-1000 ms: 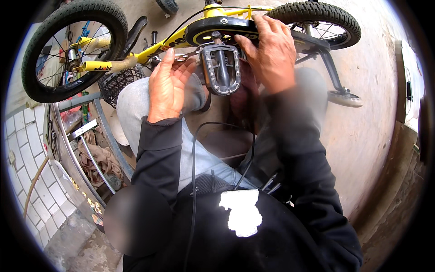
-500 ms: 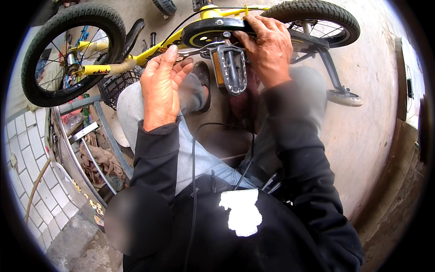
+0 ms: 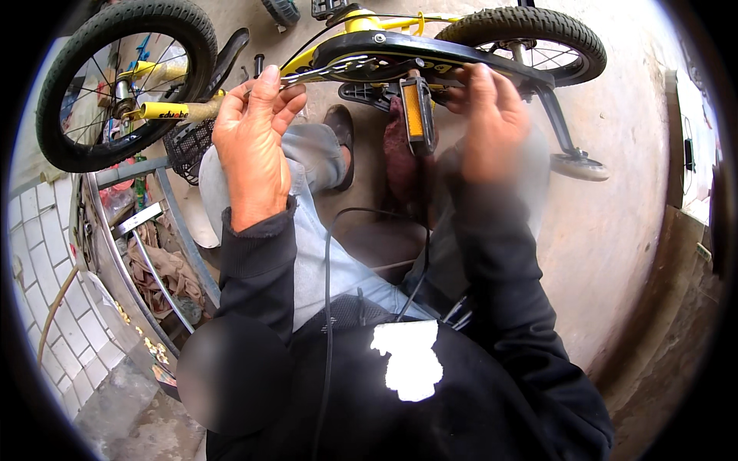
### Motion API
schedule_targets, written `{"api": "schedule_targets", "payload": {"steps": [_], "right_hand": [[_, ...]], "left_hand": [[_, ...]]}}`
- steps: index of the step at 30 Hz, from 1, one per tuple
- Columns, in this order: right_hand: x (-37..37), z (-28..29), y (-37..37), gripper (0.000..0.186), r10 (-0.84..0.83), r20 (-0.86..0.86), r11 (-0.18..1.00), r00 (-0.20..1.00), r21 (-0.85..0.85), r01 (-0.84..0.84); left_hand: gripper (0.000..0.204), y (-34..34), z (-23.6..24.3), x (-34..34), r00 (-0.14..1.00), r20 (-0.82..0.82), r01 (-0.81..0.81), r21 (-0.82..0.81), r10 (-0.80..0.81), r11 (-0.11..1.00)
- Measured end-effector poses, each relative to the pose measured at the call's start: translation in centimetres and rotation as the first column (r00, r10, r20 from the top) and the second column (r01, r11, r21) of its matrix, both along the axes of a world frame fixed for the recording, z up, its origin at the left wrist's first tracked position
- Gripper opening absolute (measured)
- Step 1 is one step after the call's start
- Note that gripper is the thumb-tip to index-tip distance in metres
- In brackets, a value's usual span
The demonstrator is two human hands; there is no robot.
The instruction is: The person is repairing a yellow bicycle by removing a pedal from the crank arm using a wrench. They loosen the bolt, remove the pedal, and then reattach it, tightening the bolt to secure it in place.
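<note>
My left hand [image 3: 252, 150] pinches a flat metal wrench [image 3: 327, 69] between thumb and fingers, held across the lower edge of the black chain guard [image 3: 361, 48] of a yellow bicycle [image 3: 357, 21]. My right hand [image 3: 493, 127], partly blurred, has curled fingers beside the guard, right of the pedal; what they hold, if anything, is unclear. The pedal [image 3: 419, 115] hangs between both hands, its orange reflector showing, with a dark red cloth [image 3: 398, 165] behind it.
A spoked wheel [image 3: 58, 96] lies left, another [image 3: 575, 50] right, with a training wheel [image 3: 576, 167] below it. A black basket [image 3: 188, 150] and grey metal frame [image 3: 188, 253] stand left near a tiled wall [image 3: 58, 261]. My foot [image 3: 346, 146] rests under the bicycle.
My left hand has moved left, raising the wrench's visible length across the guard. My right hand has shifted right, off the guard's top. The pedal has turned, now showing its reflector side.
</note>
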State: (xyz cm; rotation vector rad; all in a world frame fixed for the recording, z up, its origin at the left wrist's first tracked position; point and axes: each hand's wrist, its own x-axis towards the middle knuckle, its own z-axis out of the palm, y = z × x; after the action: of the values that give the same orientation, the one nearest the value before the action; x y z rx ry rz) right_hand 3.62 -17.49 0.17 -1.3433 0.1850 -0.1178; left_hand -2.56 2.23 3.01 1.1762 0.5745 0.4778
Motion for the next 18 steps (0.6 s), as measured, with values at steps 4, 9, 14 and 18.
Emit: {"api": "schedule_targets", "payload": {"steps": [4, 9, 14, 18], "right_hand": [[-2.7, 3.8, -1.4, 0.025, 0.115, -0.117, 0.991, 0.986, -0.053, -0.122], [-6.8, 3.9, -0.7, 0.058, 0.36, -0.008, 0.928, 0.933, -0.099, -0.359], [-7.6, 5.1, -0.9, 0.065, 0.233, -0.225, 0.965, 0.946, 0.176, -0.196], [-8.5, 5.6, -0.9, 0.041, 0.372, -0.174, 0.927, 0.912, 0.118, -0.356]], "left_hand": [[0.023, -2.1, 0.6, -1.3, 0.993, 0.084, 0.103, -0.243, -0.085, 0.965], [0.023, -7.2, 0.7, -2.9, 0.985, 0.04, 0.171, -0.431, -0.171, 0.886], [0.022, -9.6, 1.0, -3.5, 0.972, 0.087, 0.232, -0.462, -0.216, 0.856], [0.021, -11.9, 0.2, -3.8, 0.965, 0.185, 0.201, -0.059, -0.187, 0.978]]}}
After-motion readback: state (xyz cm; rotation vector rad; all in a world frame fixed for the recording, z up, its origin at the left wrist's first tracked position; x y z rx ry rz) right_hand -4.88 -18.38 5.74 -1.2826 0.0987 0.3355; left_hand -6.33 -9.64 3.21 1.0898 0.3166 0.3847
